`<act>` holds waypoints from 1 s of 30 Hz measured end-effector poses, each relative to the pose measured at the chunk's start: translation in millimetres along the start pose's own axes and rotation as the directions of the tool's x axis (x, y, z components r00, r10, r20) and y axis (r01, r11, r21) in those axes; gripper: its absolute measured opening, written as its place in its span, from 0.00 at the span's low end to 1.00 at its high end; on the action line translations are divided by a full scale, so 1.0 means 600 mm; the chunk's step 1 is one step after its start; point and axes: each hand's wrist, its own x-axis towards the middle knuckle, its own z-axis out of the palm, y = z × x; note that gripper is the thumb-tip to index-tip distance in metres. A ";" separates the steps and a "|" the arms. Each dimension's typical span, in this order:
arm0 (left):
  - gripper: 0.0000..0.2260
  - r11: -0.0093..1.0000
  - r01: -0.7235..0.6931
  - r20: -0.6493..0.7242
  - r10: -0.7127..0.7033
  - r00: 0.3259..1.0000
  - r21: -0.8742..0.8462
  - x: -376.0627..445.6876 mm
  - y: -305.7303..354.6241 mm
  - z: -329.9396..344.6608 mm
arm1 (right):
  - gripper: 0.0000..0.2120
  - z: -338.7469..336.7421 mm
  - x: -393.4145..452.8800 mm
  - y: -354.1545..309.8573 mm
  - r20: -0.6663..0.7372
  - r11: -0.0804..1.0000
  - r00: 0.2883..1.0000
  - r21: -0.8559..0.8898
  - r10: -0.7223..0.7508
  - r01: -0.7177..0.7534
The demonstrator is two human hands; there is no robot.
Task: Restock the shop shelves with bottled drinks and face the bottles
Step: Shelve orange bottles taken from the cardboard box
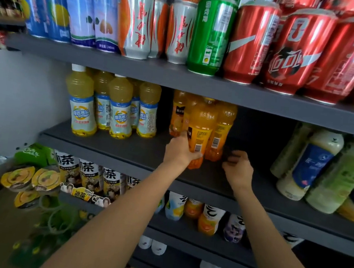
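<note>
On the middle dark shelf [126, 150] stands a small group of orange juice bottles. My left hand [179, 150] grips the lower part of the front orange bottle [201, 125], whose barcode side faces me. Another orange bottle [221, 129] stands just right of it, and more sit behind. My right hand [237, 168] hovers a little to the right over the shelf with loosely curled fingers and holds nothing. A cluster of pale yellow bottles [117, 108] with blue-white labels stands to the left.
Cans [212, 35] fill the shelf above. Whitish-green bottles [319, 166] lean at the right of the middle shelf, with bare shelf between them and the orange bottles. Tea bottles [88, 177] and small drinks [208, 220] sit below. Yellow-lidded cups [29, 179] lie at lower left.
</note>
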 end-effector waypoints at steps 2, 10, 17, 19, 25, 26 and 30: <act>0.28 1.000 -0.005 -0.028 0.004 1.000 -0.015 0.006 0.002 0.008 | 0.15 -0.017 -0.020 -0.004 -0.013 0.998 0.998 -0.006 -0.055 0.054; 0.21 0.981 -0.083 -0.224 0.042 0.974 -0.175 -0.087 -0.089 -0.004 | 0.08 0.009 -0.149 -0.069 -0.083 0.868 0.865 0.005 -0.495 0.497; 0.12 0.946 0.320 -0.298 -0.319 0.900 -0.047 -0.371 -0.421 -0.103 | 0.10 0.227 -0.395 -0.057 0.641 0.752 0.583 -0.014 -0.499 0.659; 0.12 0.887 0.461 -0.278 -0.450 0.848 -0.031 -0.464 -0.529 -0.133 | 0.15 0.303 -0.471 -0.038 0.804 0.706 0.445 -0.044 -0.395 0.707; 0.14 0.616 0.776 0.089 -0.788 0.610 0.136 -0.710 -0.764 -0.206 | 0.17 0.513 -0.688 0.059 0.973 0.709 0.222 -0.114 -0.061 0.695; 0.14 0.601 0.783 0.158 -0.798 0.581 0.158 -0.740 -0.791 -0.213 | 0.16 0.544 -0.721 0.079 0.982 0.717 0.188 -0.138 0.010 0.683; 0.14 0.557 0.798 0.254 -0.826 0.503 0.230 -0.820 -0.904 -0.210 | 0.12 0.674 -0.845 0.189 0.977 0.708 0.086 -0.202 0.197 0.677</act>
